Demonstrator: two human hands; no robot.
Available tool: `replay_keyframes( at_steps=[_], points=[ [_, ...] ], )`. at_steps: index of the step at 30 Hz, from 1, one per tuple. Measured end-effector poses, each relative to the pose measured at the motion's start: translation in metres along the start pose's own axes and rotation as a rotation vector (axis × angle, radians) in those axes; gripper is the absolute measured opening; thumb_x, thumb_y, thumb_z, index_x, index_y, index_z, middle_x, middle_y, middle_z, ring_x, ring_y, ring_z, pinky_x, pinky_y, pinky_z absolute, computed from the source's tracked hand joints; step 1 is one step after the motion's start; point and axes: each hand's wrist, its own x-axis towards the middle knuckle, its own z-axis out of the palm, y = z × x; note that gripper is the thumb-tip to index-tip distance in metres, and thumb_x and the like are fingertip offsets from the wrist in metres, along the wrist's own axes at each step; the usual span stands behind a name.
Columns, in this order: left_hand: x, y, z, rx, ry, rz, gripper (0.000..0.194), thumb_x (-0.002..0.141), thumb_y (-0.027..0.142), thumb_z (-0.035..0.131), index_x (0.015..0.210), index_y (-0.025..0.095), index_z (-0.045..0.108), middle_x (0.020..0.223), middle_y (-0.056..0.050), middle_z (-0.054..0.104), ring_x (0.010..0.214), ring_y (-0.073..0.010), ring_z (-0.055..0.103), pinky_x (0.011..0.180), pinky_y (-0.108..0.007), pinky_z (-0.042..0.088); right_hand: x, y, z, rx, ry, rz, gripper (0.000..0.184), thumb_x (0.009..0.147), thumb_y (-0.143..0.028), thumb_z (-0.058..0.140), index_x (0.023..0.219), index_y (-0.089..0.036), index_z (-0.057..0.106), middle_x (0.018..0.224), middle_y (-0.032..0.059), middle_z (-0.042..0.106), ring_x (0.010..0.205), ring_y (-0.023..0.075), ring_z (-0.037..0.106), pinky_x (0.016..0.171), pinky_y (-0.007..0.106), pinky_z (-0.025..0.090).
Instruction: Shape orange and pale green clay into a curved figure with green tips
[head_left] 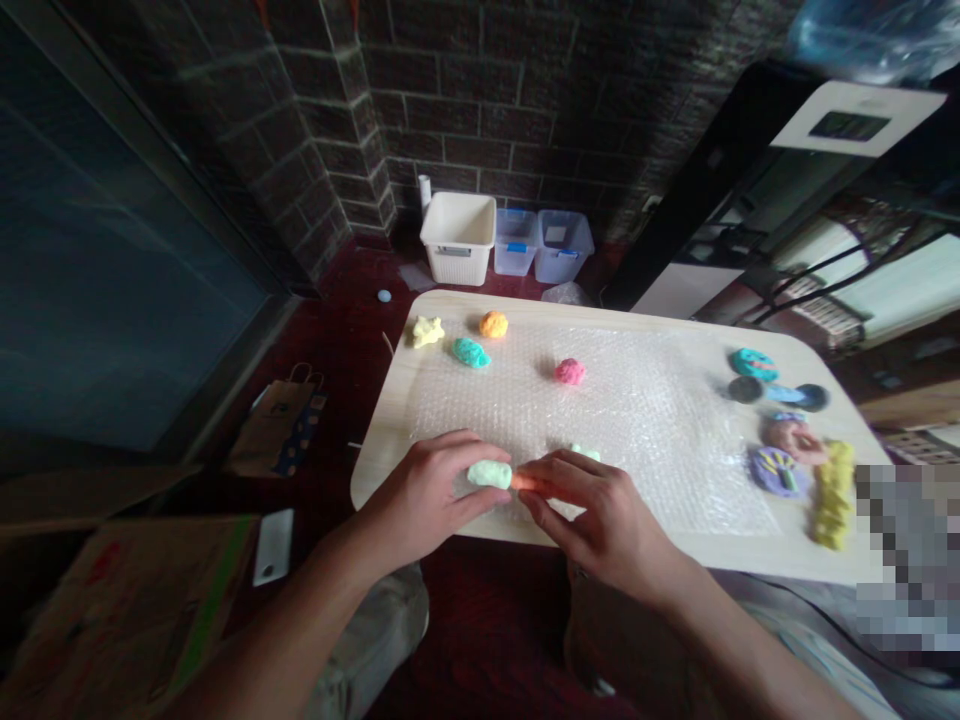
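Between the thumb and fingers of my left hand [427,492] is a stubby roll of pale green modelling clay [489,474]. My right hand [604,505] pinches an orange piece of clay [520,482], whose visible end meets the right end of the green roll; the rest of it is covered by my fingers. Just behind my right hand lies more pale green clay [585,453], partly hidden. Both hands are over the near edge of bubble wrap [637,430]. Farther back sit a pink lump [570,371], a teal lump [471,352], an orange lump [493,324] and a yellow one [427,331].
The pale wooden table [382,440] carries finished-looking clay shapes at its right end: a teal disc [754,363], a dumbbell shape [780,393], a purple disc [776,470] and a yellow strip [834,495]. Bins [459,240] stand by the wall. A cardboard box [127,600] is at lower left.
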Motion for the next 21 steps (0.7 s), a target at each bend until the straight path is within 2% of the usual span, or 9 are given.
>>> replay_keyframes(
  at_steps=[8, 11, 14, 16, 18, 21],
  points=[
    [0.005, 0.001, 0.003, 0.02, -0.001, 0.007, 0.021, 0.093, 0.029, 0.076, 0.113, 0.024, 0.074, 0.109, -0.005, 0.076, 0.101, -0.0219, 0.071, 0.088, -0.033, 0.053, -0.004, 0.003, -0.001, 0.001, -0.002, 0.056, 0.016, 0.101, -0.022, 0.06, 0.111, -0.021, 0.072, 0.1, 0.0079, 0.075, 0.086, 0.0213, 0.072, 0.076, 0.033, 0.058],
    [0.009, -0.007, 0.001, 0.109, 0.036, 0.023, 0.021, 0.09, 0.021, 0.076, 0.111, 0.024, 0.073, 0.108, -0.004, 0.075, 0.103, -0.0228, 0.069, 0.091, -0.035, 0.052, -0.004, 0.003, -0.003, 0.048, 0.041, 0.139, 0.014, 0.102, -0.029, 0.06, 0.109, -0.021, 0.069, 0.097, 0.0084, 0.075, 0.082, 0.0211, 0.072, 0.072, 0.033, 0.058],
    [0.015, -0.021, 0.006, 0.221, 0.051, 0.043, 0.022, 0.088, 0.016, 0.076, 0.109, 0.022, 0.073, 0.106, -0.005, 0.071, 0.104, -0.0246, 0.067, 0.094, -0.039, 0.052, -0.005, 0.002, -0.004, 0.159, 0.091, 0.246, 0.024, 0.107, -0.04, 0.056, 0.106, -0.02, 0.068, 0.088, 0.008, 0.075, 0.081, 0.0226, 0.073, 0.066, 0.031, 0.057],
    [0.019, -0.028, 0.011, 0.267, 0.032, 0.039, 0.021, 0.087, 0.016, 0.075, 0.108, 0.02, 0.074, 0.109, -0.007, 0.068, 0.107, -0.0263, 0.066, 0.096, -0.042, 0.052, -0.005, 0.001, -0.004, 0.27, 0.098, 0.294, 0.03, 0.108, -0.046, 0.053, 0.107, -0.021, 0.068, 0.075, 0.006, 0.073, 0.087, 0.0252, 0.075, 0.071, 0.033, 0.058],
    [0.022, -0.029, 0.017, 0.305, 0.042, 0.043, 0.028, 0.085, 0.014, 0.075, 0.113, 0.019, 0.073, 0.117, -0.01, 0.066, 0.114, -0.0294, 0.063, 0.103, -0.047, 0.051, -0.005, 0.0, -0.004, 0.386, 0.1, 0.319, 0.032, 0.108, -0.05, 0.053, 0.111, -0.021, 0.066, 0.064, 0.003, 0.069, 0.093, 0.0267, 0.076, 0.081, 0.036, 0.059],
    [0.022, -0.016, 0.022, 0.276, 0.158, 0.049, 0.045, 0.083, 0.011, 0.071, 0.127, 0.019, 0.066, 0.129, -0.013, 0.063, 0.125, -0.0319, 0.059, 0.11, -0.052, 0.046, -0.006, 0.0, -0.004, 0.504, 0.133, 0.327, 0.033, 0.106, -0.051, 0.056, 0.112, -0.02, 0.064, 0.067, 0.0031, 0.07, 0.095, 0.0266, 0.076, 0.089, 0.039, 0.058]
  ],
)
